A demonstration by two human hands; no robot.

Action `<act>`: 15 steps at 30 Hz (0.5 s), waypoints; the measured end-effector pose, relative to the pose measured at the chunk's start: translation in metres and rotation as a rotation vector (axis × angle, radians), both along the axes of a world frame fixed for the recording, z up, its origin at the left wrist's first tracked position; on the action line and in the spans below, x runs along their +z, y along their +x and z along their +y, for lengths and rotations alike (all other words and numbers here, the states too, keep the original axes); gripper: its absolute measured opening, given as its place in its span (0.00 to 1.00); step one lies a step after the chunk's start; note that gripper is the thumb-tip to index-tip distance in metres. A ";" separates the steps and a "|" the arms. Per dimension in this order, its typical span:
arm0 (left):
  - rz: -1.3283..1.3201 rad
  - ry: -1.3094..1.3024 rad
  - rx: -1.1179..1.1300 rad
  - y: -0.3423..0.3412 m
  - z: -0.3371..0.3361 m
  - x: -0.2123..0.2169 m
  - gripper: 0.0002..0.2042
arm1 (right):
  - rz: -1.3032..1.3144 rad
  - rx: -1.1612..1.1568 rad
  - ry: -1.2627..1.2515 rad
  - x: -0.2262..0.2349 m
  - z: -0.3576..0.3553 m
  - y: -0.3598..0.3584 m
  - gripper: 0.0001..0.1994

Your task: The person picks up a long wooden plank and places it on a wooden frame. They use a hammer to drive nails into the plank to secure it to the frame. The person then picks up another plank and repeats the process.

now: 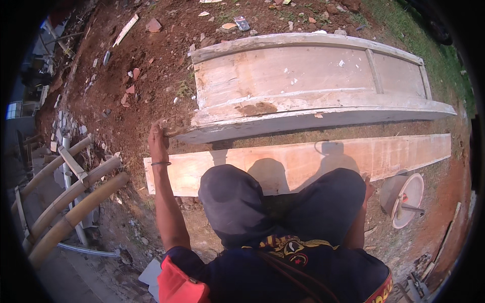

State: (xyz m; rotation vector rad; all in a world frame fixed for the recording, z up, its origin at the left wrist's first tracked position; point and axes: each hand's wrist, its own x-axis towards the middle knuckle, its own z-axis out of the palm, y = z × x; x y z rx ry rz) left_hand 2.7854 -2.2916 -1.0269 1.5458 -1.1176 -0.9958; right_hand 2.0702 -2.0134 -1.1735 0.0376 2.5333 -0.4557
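My left hand (158, 139) is past the far left end of a long pale plank (404, 156), over the dirt near a wooden frame's corner. Its fingers look curled; whatever they hold, if anything, is too small to make out. My right hand (368, 192) is beside my right knee at the plank's near edge, touching or almost touching it, with most of its fingers hidden. The plank lies flat in front of my bent knees, their shadows across it. Beyond it lies the long, shallow panelled wooden frame (283, 76), smeared with pale residue and a brown patch.
A tilted pale bucket (408, 199) with a tool handle in it is on the right. Several bamboo poles (76, 222) reach in from the left. Broken tile pieces (153, 25) litter the reddish soil (121, 65). Grass (394, 25) grows at the far right.
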 end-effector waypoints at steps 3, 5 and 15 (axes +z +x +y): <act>-0.339 -0.199 0.035 -0.011 0.022 -0.020 0.30 | -0.531 -0.156 -0.162 -0.038 0.038 0.008 0.30; -0.615 -0.037 0.054 -0.025 0.041 -0.032 0.37 | -0.589 -0.288 -0.364 -0.047 0.044 0.014 0.30; -0.583 -0.243 0.199 -0.066 0.048 -0.078 0.30 | -0.583 -0.504 -0.829 -0.045 0.031 0.032 0.28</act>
